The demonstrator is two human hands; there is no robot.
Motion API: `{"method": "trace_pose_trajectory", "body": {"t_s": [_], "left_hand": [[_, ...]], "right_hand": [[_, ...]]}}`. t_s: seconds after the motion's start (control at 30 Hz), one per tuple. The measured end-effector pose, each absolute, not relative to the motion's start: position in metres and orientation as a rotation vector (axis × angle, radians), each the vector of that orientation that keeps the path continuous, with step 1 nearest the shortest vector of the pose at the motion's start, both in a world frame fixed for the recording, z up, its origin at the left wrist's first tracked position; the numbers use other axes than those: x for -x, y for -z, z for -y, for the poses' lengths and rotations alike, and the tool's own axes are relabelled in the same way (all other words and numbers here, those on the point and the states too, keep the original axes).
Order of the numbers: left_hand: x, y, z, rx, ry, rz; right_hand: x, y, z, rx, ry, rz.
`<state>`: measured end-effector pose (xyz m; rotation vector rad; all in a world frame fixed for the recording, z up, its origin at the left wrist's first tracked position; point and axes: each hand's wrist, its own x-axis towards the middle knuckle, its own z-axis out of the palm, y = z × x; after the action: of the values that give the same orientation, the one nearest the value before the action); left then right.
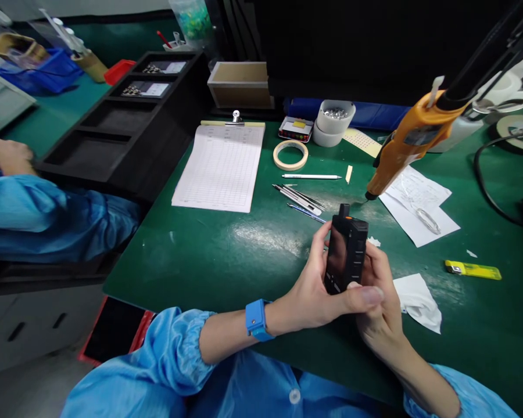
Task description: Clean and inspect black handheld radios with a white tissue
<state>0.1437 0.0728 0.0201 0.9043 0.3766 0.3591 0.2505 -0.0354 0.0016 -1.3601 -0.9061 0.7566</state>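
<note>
A black handheld radio (345, 252) with a short stubby antenna and a dark screen is held upright between both hands, above the green table. My left hand (316, 290) wraps round its left side and lower edge, thumb across the bottom front. A blue band circles that wrist. My right hand (381, 296) grips the radio from the right and behind; some of its fingers are hidden. Just beyond the radio hangs an orange electric screwdriver (412, 142), its tip pointing down. A crumpled white cloth (418, 302) lies to the right of my right hand.
A clipboard with a printed form (226, 165), a masking tape roll (290, 155), a white pen (311, 176) and several slim tools (298, 197) lie beyond my hands. A yellow cutter (473, 270) lies right. Black compartment tray (100, 152) stands left, beside another person's sleeve (47, 215).
</note>
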Motion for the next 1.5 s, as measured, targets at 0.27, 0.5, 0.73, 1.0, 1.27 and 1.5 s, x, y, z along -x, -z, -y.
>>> {"method": "trace_pose_trajectory", "body": {"t_s": [0.27,0.5,0.73,1.0,1.27,1.5], "left_hand": [[-0.138,-0.029,-0.073,-0.916,-0.348,-0.408],[-0.142,-0.022,-0.082,-0.867,-0.307,-0.313],[-0.141,-0.026,-0.086,-0.764,-0.239,-0.310],[-0.140,-0.028,-0.085,-0.748,-0.245,-0.339],[-0.139,-0.024,-0.083,-0.755,-0.265,-0.329],[-0.139,-0.021,-0.083,-0.767,-0.238,-0.284]], "right_hand": [[-0.248,-0.002,0.036,1.448,-0.708,0.869],[-0.254,0.004,0.039,1.402,-0.752,0.848],[-0.252,0.025,0.038,1.377,-0.662,0.847],[-0.251,0.036,0.043,1.373,-0.750,0.830],[-0.252,0.027,0.040,1.340,-0.743,0.806],[-0.254,-0.010,0.031,1.403,-0.955,0.676]]}}
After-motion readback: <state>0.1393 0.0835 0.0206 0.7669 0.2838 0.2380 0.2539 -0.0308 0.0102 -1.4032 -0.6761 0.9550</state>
